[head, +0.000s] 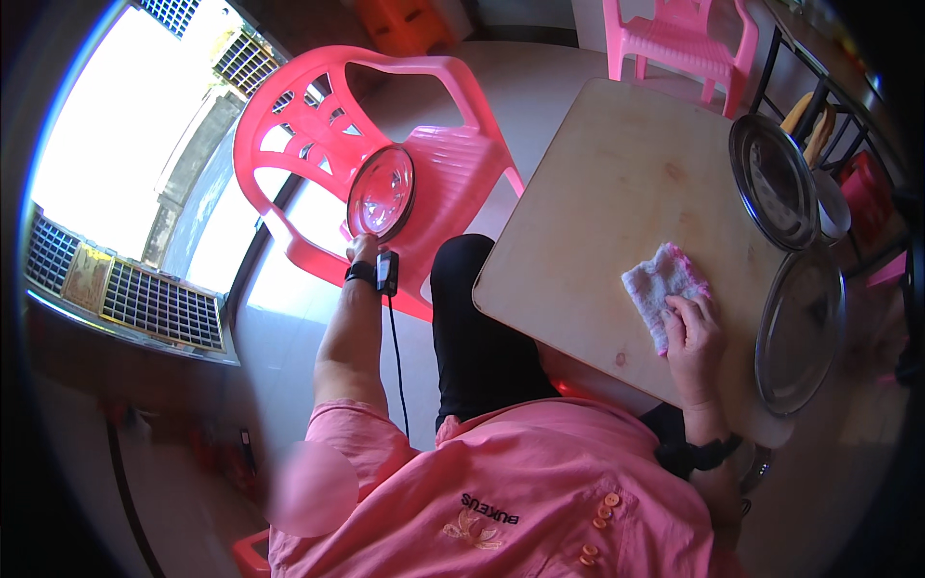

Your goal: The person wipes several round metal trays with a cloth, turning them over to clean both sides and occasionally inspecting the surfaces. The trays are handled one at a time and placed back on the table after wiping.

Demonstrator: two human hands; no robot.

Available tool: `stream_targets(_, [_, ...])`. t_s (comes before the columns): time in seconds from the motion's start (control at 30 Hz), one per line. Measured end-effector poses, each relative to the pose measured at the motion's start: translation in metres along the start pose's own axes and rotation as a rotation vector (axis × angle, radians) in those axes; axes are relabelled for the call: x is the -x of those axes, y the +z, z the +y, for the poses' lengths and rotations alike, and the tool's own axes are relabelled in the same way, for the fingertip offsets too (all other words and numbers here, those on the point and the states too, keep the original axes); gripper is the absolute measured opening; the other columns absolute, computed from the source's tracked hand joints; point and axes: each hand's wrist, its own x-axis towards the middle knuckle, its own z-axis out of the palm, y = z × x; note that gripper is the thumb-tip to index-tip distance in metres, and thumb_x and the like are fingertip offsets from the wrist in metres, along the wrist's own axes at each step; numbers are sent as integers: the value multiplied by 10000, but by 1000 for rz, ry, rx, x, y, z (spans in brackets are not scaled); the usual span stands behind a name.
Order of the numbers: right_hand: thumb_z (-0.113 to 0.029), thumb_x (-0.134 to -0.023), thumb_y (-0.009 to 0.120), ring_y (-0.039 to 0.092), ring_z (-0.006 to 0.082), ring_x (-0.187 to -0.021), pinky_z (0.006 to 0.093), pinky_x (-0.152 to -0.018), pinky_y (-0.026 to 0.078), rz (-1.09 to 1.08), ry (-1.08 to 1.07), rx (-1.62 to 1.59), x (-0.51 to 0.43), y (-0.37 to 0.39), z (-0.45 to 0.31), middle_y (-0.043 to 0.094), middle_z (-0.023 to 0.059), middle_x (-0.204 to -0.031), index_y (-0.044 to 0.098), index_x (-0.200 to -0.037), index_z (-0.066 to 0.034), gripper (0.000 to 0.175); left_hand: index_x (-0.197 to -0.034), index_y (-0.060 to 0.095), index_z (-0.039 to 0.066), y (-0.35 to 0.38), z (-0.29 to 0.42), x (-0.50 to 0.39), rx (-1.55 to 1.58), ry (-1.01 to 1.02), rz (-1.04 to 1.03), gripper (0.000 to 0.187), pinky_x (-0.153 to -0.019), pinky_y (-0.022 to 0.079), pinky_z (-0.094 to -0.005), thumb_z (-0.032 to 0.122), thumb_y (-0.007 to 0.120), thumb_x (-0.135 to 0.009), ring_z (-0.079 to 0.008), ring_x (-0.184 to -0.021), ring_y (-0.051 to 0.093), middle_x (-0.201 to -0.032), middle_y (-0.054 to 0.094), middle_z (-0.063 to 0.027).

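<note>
On the pink plastic armchair at the left, a round, shiny lid or plate stands tilted on the seat. My left hand is at its lower edge, with the fingers partly hidden, so its hold is unclear. Over the wooden tabletop, my right hand pinches the edge of a white and pink cloth, which lies spread on the wood. Two more round, shiny lids or plates, an upper one and a lower one, are at the table's right edge.
Another pink plastic chair stands beyond the table. A black metal rack with a white bowl and a red container is at the right. A black cable hangs from the device at my left wrist. An orange object is at the top.
</note>
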Motion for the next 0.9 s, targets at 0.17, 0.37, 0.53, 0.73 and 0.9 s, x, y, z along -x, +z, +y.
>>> stream_targets(0.17, [-19, -866, 663, 652, 355, -903, 448, -767, 546, 20, -1, -5, -1, 1, -1, 652, 122, -930, 702, -1003, -56, 146, -1056, 625, 27, -13, 16, 30, 1315, -458, 78, 235, -549, 574, -387, 203, 524, -937, -286, -658, 660, -900, 682, -158])
stream_targets(0.37, [-14, -856, 668, 652, 347, -895, 442, -762, 546, 30, -5, -12, 1, 1, 0, 648, 114, -924, 705, -1003, -60, 158, -1125, 628, -33, -48, 42, 59, 1951, -638, -49, 259, -579, 597, -502, 128, 524, -951, -369, -861, 698, -1071, 705, -234])
stream_targets(0.53, [10, -825, 674, 658, 336, -906, 435, -758, 545, 29, 4, -2, 1, 2, 3, 654, 101, -942, 708, -1005, -64, 197, -1139, 669, -1, -70, 54, 98, 2048, -450, -139, 272, -849, 561, -472, 61, 513, -924, -343, -1067, 663, -1125, 732, -175])
stream_targets(0.73, [-45, -799, 730, 648, 322, -911, 449, -788, 544, 5, -95, 106, -3, 0, -10, 643, 106, -1063, 707, -1122, -83, 326, -938, 641, -101, -101, 64, 199, 1660, 332, -157, 186, -705, 595, -371, -10, 482, -908, -286, -799, 712, -893, 721, -195])
stream_targets(0.9, [-125, -818, 737, 643, 338, -942, 450, -828, 528, -145, -137, 368, -8, 7, -17, 637, 106, -1045, 665, -1133, -88, 325, -916, 641, -88, -101, 119, 273, 1779, 253, -301, 185, -657, 593, -394, 37, 522, -848, -319, -700, 702, -837, 691, -202])
